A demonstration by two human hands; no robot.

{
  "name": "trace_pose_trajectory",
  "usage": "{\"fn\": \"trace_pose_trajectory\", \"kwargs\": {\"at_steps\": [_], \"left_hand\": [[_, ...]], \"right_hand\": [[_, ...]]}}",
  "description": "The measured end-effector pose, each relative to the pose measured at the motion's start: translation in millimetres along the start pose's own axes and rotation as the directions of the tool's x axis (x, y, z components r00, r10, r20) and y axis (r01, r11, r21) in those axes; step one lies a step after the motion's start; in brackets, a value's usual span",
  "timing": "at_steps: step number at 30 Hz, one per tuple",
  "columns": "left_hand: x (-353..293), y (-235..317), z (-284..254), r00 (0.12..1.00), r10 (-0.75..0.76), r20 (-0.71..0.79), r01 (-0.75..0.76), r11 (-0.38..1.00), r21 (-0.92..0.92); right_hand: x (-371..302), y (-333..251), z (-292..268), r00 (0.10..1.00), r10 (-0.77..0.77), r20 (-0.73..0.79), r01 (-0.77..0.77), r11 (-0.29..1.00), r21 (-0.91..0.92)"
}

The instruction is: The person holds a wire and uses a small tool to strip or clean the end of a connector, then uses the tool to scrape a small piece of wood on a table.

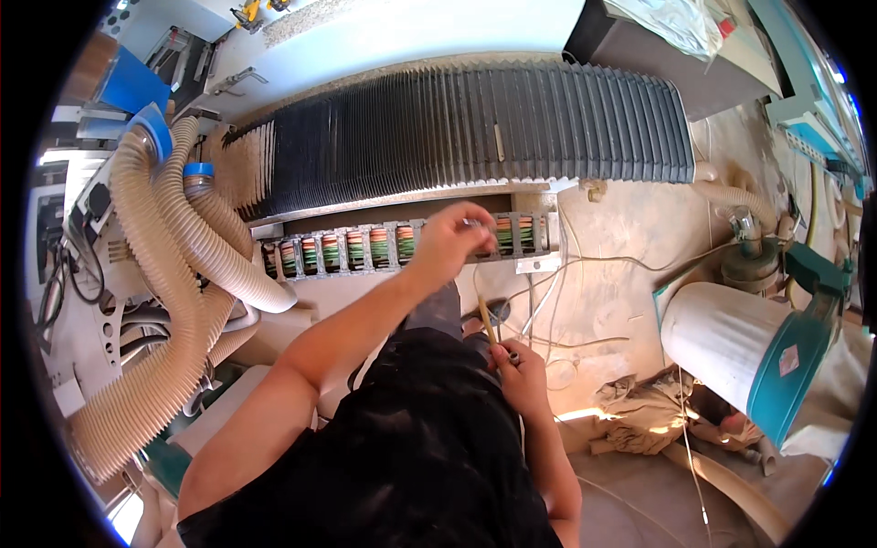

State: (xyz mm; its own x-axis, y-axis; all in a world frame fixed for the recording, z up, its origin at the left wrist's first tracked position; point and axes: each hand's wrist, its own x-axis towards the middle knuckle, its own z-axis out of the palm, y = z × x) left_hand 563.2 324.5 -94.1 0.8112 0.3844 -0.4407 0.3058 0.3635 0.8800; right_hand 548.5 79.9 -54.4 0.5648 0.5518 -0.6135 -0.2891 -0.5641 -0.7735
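My left hand [448,245] hovers over the cable carrier [365,248], a grey link chain packed with green, orange and black cables. Its fingers are curled together, slightly blurred near the tips, and whatever they may pinch is too small to make out. Lower and to the right, in front of my body, my right hand [523,376] is closed around a thin yellowish hose [486,320]. A small metal end piece [514,358] sticks out between the fingers of this hand. Part of the hose is hidden by the hand.
A long black bellows cover [438,128] runs beyond the cable carrier. Thick beige ribbed hoses [164,228] crowd the left side. At right lies a white and green cylinder [722,338], with crumpled brown cloth [639,416] below it. Thin cables [594,341] trail across the dusty floor.
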Motion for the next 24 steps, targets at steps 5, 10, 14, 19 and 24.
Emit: {"fn": "trace_pose_trajectory", "kwargs": {"at_steps": [5, 10, 14, 19, 24], "left_hand": [[145.8, -57.6, -99.3, 0.981, 0.083, -0.177, -0.007, 0.919, 0.393], [235.1, -70.5, -150.5, 1.0, -0.015, 0.026, -0.008, 0.721, 0.693], [273.4, -76.9, -155.6, 0.993, -0.076, 0.09, -0.02, 0.641, 0.767], [257.7, -77.2, -146.9, 0.969, 0.229, -0.093, -0.084, 0.661, 0.746], [178.8, -34.8, -98.0, 0.901, 0.429, 0.064, -0.364, 0.665, 0.652]], "right_hand": [[31.6, -6.5, 12.4, 0.989, 0.145, -0.038, -0.144, 0.989, 0.038], [61.1, -33.7, 22.3, 0.963, 0.247, -0.103, -0.239, 0.967, 0.086], [77.2, -48.5, 27.6, 0.948, 0.279, -0.154, -0.267, 0.959, 0.095], [92.2, -52.4, 32.5, 0.947, 0.229, -0.225, -0.213, 0.973, 0.092], [118.3, -63.2, 25.5, 0.933, 0.271, -0.235, -0.249, 0.961, 0.12]]}}
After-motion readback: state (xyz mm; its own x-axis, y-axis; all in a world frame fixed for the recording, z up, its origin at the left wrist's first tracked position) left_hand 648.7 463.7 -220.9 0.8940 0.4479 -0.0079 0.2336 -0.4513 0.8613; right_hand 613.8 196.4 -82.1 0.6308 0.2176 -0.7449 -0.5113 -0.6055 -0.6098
